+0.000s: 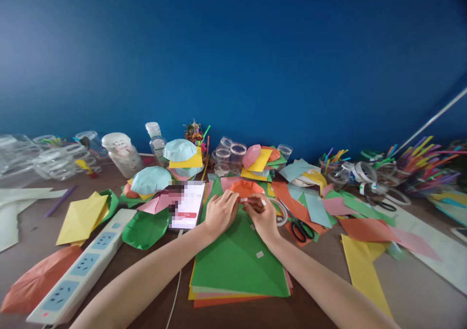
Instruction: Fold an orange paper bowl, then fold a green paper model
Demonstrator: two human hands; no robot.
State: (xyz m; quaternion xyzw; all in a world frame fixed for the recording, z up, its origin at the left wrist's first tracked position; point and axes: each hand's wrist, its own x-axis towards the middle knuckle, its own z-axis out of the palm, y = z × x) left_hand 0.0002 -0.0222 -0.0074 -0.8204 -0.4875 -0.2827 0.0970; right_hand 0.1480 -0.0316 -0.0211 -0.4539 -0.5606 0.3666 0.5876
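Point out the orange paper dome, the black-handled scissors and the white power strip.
Orange paper dome [246, 188], head view, top of dome.
Black-handled scissors [293, 233], head view, finger loop.
White power strip [82, 264], head view, socket panel.

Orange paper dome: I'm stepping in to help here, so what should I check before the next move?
Left hand and right hand on the orange paper dome: ok, fingers at its edge.
White tape pieces at the dome's edge: cannot tell whether stuck down.
Join under the fingers: cannot tell, hidden.
Spare tape square on the green paper stack: ok, near the hands.
Black-handled scissors: ok, lying to the right of the right hand.
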